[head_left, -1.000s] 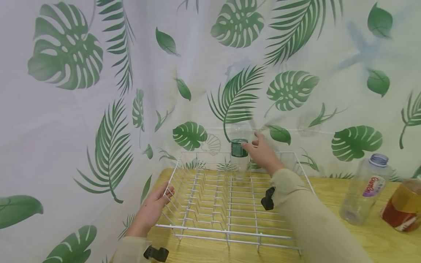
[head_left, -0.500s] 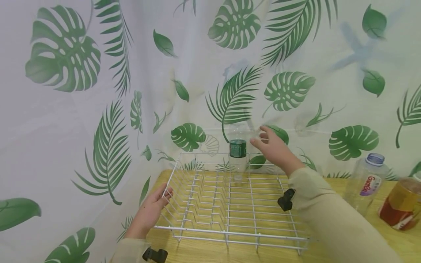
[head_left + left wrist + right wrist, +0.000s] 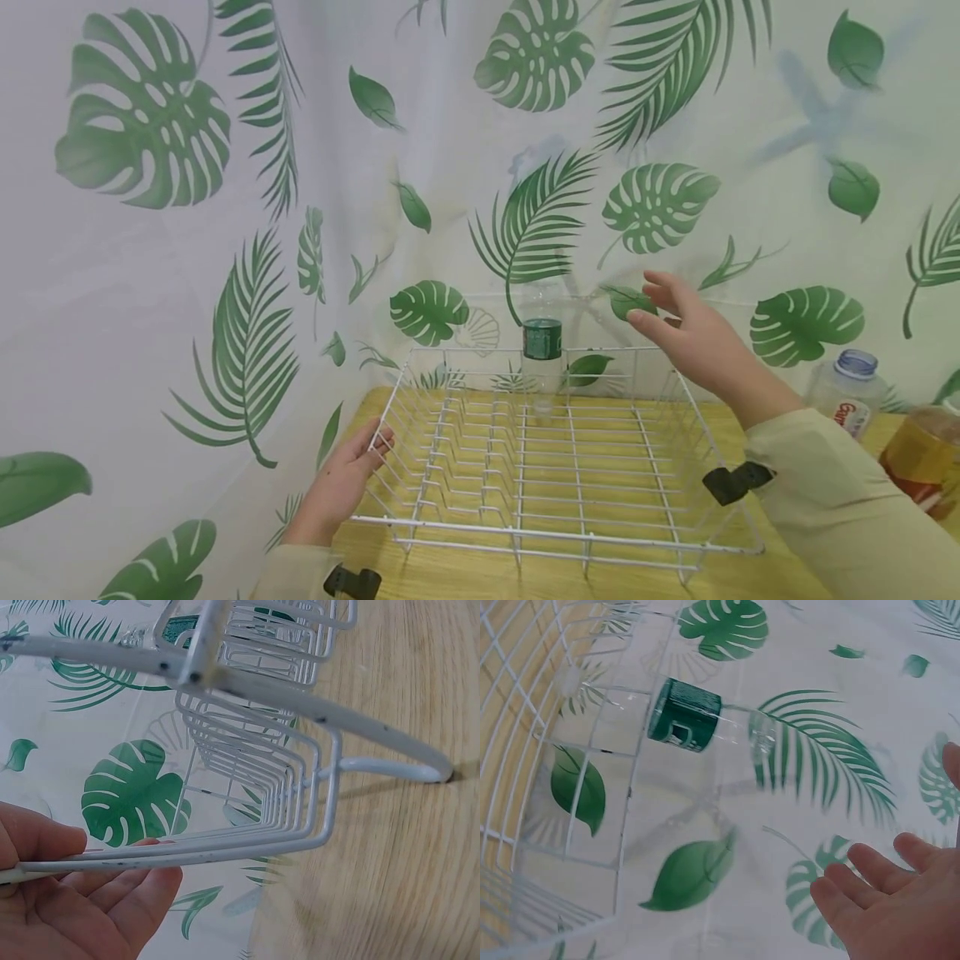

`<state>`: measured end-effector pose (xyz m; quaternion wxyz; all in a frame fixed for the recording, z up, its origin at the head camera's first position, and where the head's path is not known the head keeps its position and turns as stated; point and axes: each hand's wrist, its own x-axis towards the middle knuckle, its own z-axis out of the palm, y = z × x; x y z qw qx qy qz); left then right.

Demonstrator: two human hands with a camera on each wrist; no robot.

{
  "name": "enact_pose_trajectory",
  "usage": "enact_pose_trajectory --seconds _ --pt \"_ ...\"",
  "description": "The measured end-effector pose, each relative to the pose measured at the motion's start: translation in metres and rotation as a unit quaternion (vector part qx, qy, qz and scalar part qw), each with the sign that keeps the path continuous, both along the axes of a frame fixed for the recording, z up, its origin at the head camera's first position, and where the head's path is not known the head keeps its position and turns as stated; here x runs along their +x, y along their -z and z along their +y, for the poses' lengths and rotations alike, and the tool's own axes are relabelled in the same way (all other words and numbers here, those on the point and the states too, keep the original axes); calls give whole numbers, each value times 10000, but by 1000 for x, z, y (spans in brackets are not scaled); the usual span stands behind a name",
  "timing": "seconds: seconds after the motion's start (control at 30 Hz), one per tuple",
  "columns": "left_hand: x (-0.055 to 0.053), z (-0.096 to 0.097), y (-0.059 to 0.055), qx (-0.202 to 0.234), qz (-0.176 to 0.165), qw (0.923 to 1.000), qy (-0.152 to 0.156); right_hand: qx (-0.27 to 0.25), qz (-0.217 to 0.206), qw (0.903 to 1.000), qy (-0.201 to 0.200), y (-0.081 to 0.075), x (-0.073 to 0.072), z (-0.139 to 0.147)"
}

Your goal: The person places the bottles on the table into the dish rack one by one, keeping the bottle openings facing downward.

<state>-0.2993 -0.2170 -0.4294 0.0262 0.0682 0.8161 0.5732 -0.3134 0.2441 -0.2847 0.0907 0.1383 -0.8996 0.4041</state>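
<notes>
The wire rack (image 3: 516,530) is viewed forward and downward by the head camera; parts are shared, nearer, by both wrist views.

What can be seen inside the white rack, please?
One clear bottle is inside, near the back of the rack. Its green label hides whatever is directly behind it.

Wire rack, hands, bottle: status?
Left hand holds wire rack, left side. Green-labelled bottle narrow end down at rack's back. Right hand empty, off bottle, nothing seen between.
</notes>
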Motion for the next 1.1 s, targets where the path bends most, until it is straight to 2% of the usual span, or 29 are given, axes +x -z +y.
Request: enact_pose_trajectory --seconds 0.2,0.4,0.6,0.77,0.97,1.1 --pt "-1 -1 -2 7 -36 10000 -15 41 365 9992 156 -2 24 23" --pt "-1 -1 1 109 16 9999 40 168 1001 9930 610 2 51 46" --pt "-1 -1 2 86 21 9999 59 259 1076 9875 1119 9 77 68" --pt "0 -1 -1 10 16 10000 23 -68 1327 9821 1333 25 88 84" --pt "2 -1 -1 125 -35 9999 61 -542 1774 9641 1902 57 91 103" --pt "1 -1 0 168 -29 9998 93 -871 1770 9527 2311 78 91 116"
